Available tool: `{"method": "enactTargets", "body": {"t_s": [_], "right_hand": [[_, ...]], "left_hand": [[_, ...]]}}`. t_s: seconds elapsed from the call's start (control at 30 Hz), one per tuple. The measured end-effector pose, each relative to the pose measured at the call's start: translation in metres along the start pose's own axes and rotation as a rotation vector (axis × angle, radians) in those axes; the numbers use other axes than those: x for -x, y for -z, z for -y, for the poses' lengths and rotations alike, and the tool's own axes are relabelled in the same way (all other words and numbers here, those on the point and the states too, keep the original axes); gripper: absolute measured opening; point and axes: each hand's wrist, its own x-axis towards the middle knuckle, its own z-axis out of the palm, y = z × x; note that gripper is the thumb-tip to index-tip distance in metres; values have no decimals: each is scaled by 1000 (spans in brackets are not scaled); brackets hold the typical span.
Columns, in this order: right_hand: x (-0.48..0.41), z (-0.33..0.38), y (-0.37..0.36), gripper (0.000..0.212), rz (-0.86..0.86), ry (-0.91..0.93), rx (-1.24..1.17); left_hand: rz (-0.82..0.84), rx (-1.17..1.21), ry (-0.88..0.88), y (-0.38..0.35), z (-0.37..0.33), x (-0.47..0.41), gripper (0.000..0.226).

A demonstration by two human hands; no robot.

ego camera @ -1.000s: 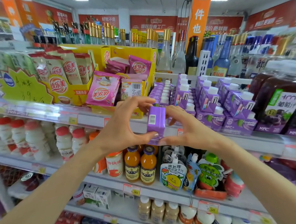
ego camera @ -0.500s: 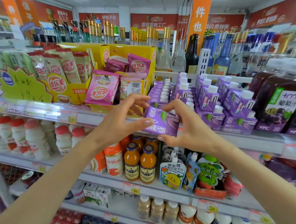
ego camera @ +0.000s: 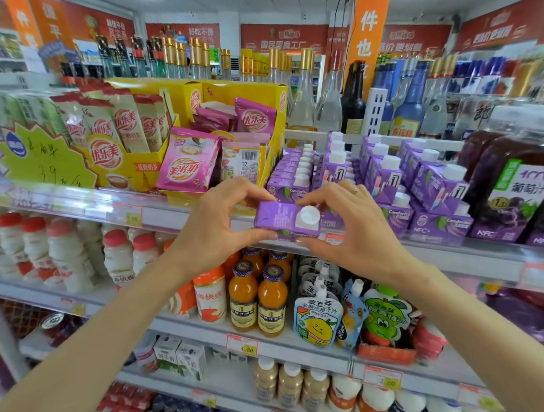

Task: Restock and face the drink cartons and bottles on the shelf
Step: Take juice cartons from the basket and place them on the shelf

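Head camera: the left hand [ego camera: 210,234] and the right hand [ego camera: 362,240] pinch one purple carton [ego camera: 279,220] between them, thumbs under it and fingertips curled over its upper edge. It lies sideways in front of the shelf [ego camera: 174,215] rim, top toward the camera (white cap [ego camera: 308,215] near the right end). Rows of matching cartons [ego camera: 390,184] stand just behind it.
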Motion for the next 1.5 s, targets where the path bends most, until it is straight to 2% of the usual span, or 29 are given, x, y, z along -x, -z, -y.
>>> {"method": "enactTargets", "body": {"t_s": [0.07, 0.2, 0.27, 0.33, 0.5, 0.63, 0.73, 0.87, 1.0, 1.3, 1.5], "right_hand": [[-1, -1, 0, 39, -39, 22, 32], [-3, -2, 2, 42, -64, 43, 26], [-3, -1, 5, 50, -34, 48, -5], [-2, -2, 11, 55, -11, 2, -81], [1, -14, 38, 32, -207, -86, -161], [1, -25, 48, 18, -225, -113, -118], [3, -31, 51, 15, -197, -121, -128], [8, -36, 50, 16, -170, -108, -86], [11, -38, 47, 17, -139, -102, -85], [-13, -33, 45, 13, -101, -54, -49], [-38, -30, 44, 13, -53, 30, 52]], "left_hand": [[9, -38, -21, -1, 3, -1, 43], [46, -284, -147, -11, 12, -3, 48], [11, -287, -147, -16, 15, -3, 47], [-30, -201, -70, -18, 19, 0, 47], [-75, -162, 13, -11, 26, -2, 54], [-93, -284, 9, -1, 27, -29, 52], [-14, -463, -1, 1, 30, -54, 47], [222, -630, 21, -4, 35, -74, 47], [307, -715, 7, -3, 37, -86, 49], [411, -842, -33, -14, 35, -96, 48], [291, -727, -101, -16, 46, -78, 37]]}}
